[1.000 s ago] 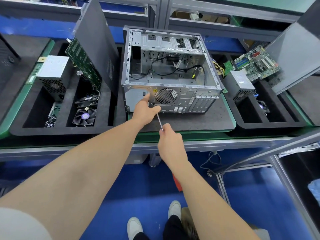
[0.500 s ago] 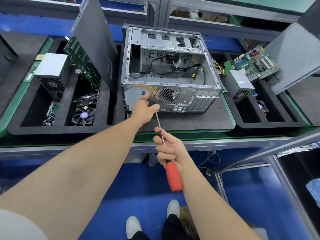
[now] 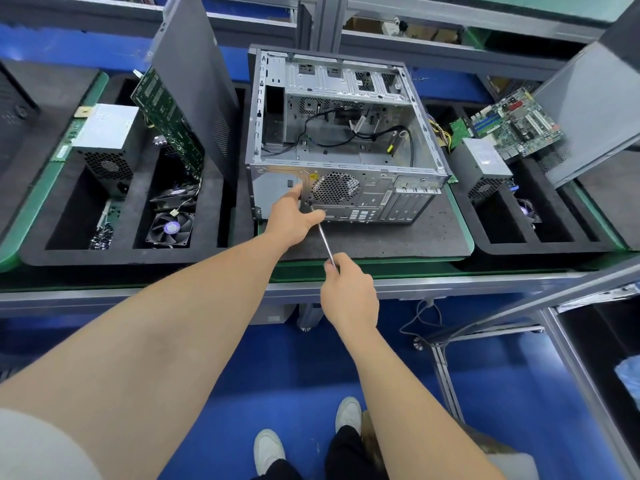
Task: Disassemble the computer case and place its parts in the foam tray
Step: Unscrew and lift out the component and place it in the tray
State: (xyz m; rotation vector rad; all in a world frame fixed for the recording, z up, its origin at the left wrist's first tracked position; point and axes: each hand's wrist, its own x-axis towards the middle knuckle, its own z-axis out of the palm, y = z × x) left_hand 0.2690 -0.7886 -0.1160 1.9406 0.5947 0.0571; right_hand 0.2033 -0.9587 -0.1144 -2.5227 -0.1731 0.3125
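Note:
The opened grey computer case (image 3: pixel 346 140) lies on a dark mat, its rear panel facing me and loose black cables inside. My left hand (image 3: pixel 294 220) holds the rear panel beside the round fan grille, thumb and fingers at the screwdriver tip. My right hand (image 3: pixel 348 289) grips a screwdriver (image 3: pixel 323 237); its steel shaft runs up-left to the panel and its handle is hidden in my fist. The black foam tray (image 3: pixel 31 252) on the left holds a power supply (image 3: pixel 104 133), a green board, two fans (image 3: pixel 169 226) and a leaning side panel (image 3: pixel 194 88).
A second foam tray (image 3: pixel 540 245) on the right carries a motherboard (image 3: pixel 519 123), a power supply and a grey side panel. A metal rail fronts the bench. Below are blue floor, my shoes and a metal frame at right.
My right hand rolled over the screwdriver: its red handle showed below my palm half a second ago and is now covered by my fist. Left hand stays on the rear panel.

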